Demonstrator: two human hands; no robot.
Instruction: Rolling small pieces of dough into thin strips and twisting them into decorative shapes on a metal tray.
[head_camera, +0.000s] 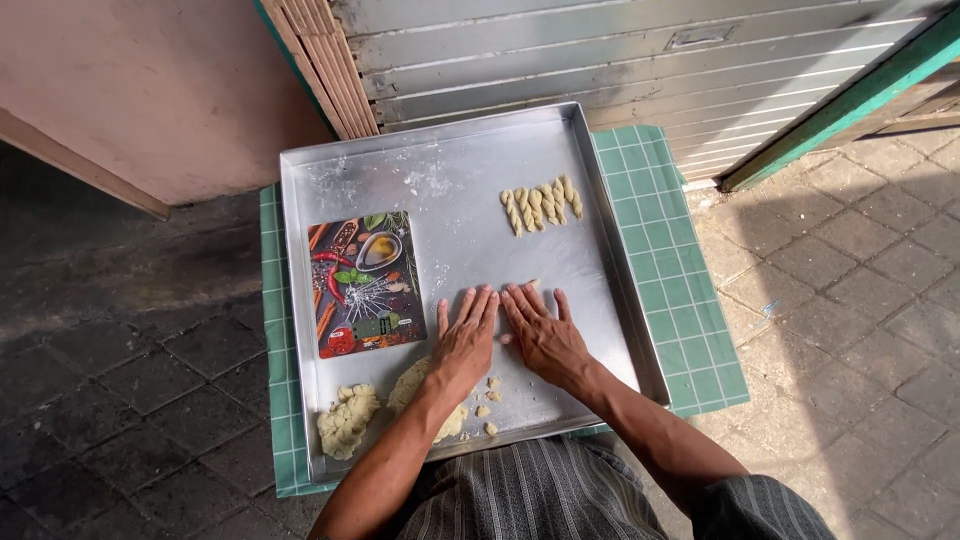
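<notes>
Starting at the left, lumps of pale dough (347, 420) are sitting at the near-left corner of the metal tray (470, 170), just below a flat kitchen scale with a printed vegetable picture (365, 283). Small dough bits (486, 408) are lying beside the left forearm.

At the tray's middle, the left hand (466, 335) and right hand (540, 332) are pressing flat, fingers spread slightly and palms down, side by side and nearly touching. Between the fingertips a sliver of a dough strip (531, 285) is peeking out; most of it is hidden, so its long axis seems to be running left to right across the tray, though I cannot tell for sure.

The risk, as I judge it: uneven pressing could be thinning the strip until it tears or sticks to the metal.

Farther right, finished twisted pieces (541, 205) are lying in a row, each pointing away from the person. The tray is resting on a green checked tabletop (680, 300).
</notes>
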